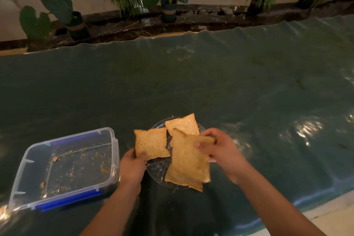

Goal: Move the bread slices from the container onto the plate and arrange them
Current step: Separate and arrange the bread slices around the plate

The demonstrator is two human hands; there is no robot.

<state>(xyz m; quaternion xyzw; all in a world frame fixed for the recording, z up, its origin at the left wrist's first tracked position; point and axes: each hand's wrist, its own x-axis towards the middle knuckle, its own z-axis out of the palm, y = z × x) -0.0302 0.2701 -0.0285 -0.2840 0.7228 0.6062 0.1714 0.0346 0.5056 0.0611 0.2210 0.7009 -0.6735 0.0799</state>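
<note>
A clear glass plate (pixel 158 168) sits on the green table near me. One bread slice (pixel 183 125) lies at its far side, and another slice (pixel 179 180) lies at its near edge. My left hand (pixel 132 166) pinches the corner of a slice (pixel 150 142) resting over the plate's left rim. My right hand (pixel 220 149) holds a blurred slice (pixel 188 156) tilted above the plate. The clear container (pixel 65 168) with blue clips stands to the left, holding only crumbs.
A green plastic-covered table (pixel 229 82) stretches far ahead and to the right. Its near edge (pixel 306 205) runs at the lower right. Potted plants (pixel 168 5) stand on a dark ledge beyond the table.
</note>
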